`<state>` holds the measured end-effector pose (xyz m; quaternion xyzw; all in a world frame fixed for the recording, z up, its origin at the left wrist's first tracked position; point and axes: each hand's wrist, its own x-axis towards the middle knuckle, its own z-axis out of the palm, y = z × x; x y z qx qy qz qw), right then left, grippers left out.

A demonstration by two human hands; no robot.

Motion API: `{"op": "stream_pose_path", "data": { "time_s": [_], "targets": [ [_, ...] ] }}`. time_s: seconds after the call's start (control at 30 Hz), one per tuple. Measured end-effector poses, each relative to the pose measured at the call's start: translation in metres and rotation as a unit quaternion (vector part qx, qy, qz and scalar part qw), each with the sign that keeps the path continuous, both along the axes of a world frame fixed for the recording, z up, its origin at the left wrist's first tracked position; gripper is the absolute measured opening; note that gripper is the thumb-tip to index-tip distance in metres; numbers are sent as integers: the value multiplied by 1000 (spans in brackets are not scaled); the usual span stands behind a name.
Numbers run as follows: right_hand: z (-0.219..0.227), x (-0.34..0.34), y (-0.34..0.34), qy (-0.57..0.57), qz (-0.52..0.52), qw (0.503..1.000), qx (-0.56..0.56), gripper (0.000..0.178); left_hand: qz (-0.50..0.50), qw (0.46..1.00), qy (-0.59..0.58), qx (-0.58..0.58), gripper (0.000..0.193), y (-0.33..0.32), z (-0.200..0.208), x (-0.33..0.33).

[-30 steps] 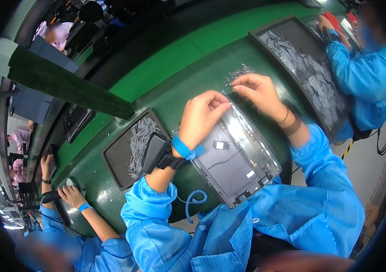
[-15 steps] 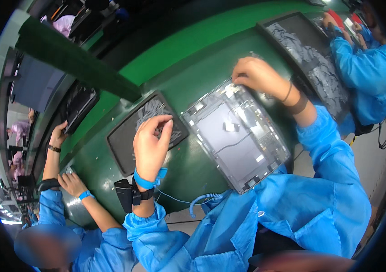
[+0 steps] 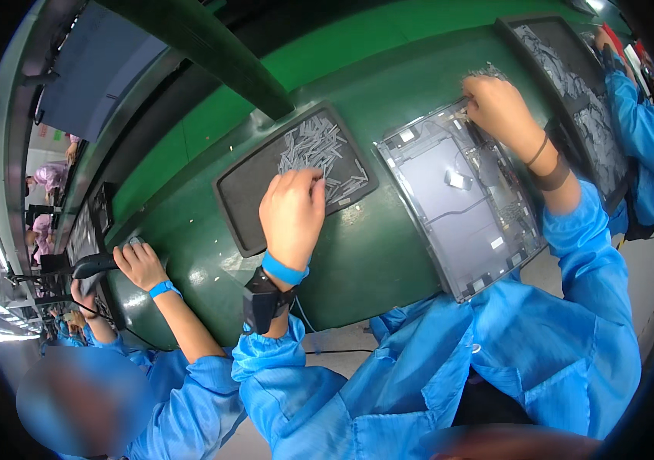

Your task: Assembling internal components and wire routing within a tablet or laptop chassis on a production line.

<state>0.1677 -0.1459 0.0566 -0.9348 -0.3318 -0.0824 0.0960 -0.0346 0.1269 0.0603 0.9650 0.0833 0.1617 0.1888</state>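
Note:
An opened flat electronic device point(image 3: 449, 207), its grey panel and circuit parts exposed, lies in front of me with its near edge by my jacket. My right hand point(image 3: 502, 115) is at its far right corner, fingers bent and pressed together; what they grip, if anything, is hidden. Left of the device sits a shallow dark tray point(image 3: 246, 203) with a heap of thin grey strips point(image 3: 315, 146). Over the near side of this tray my left hand point(image 3: 294, 211) has its fingers curled in, thumb against forefinger. Whatever is between its fingertips cannot be made out.
Pale scraps point(image 3: 488, 71) lie beyond my right hand. A long dark tray of grey pieces point(image 3: 565, 77) stands at the right, near another person's blue sleeve point(image 3: 641, 115). At the left, a co-worker's hand point(image 3: 140, 264) rests by a black handheld tool point(image 3: 95, 265). A green post point(image 3: 219, 57) rises behind.
The view has shifted, so the bench appears farther right. My left hand has moved in over the tray's strips, its fingers closer together. The co-worker's other hand has left the dark panel.

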Motion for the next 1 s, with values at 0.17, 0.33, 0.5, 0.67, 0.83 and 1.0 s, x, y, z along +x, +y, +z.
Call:
{"op": "stream_pose_path", "data": {
  "time_s": [0.17, 0.33, 0.5, 0.67, 0.83, 1.0],
  "targets": [
    [7, -1, -6, 38, 30, 996, 76, 9, -42, 994, -49, 90, 12, -8, -10, 16],
    [11, 4, -30, 131, 29, 976, 170, 18, -62, 992, -31, 104, 7, -13, -17, 27],
    [12, 0, -16, 174, 12, 969, 174, 19, -54, 991, -36, 114, 6, -7, -13, 21],
    [13, -10, -12, 180, -63, 969, 159, 13, -44, 995, -61, 67, 7, -8, -13, 24],
    [-7, -12, -10, 21, -15, 986, 163, 7, -45, 995, -87, 10, 10, -6, -8, 22],
    [-11, -3, -13, 79, 20, 980, 179, 10, -46, 994, -95, -37, 18, 3, -9, 17]
  ]
}}
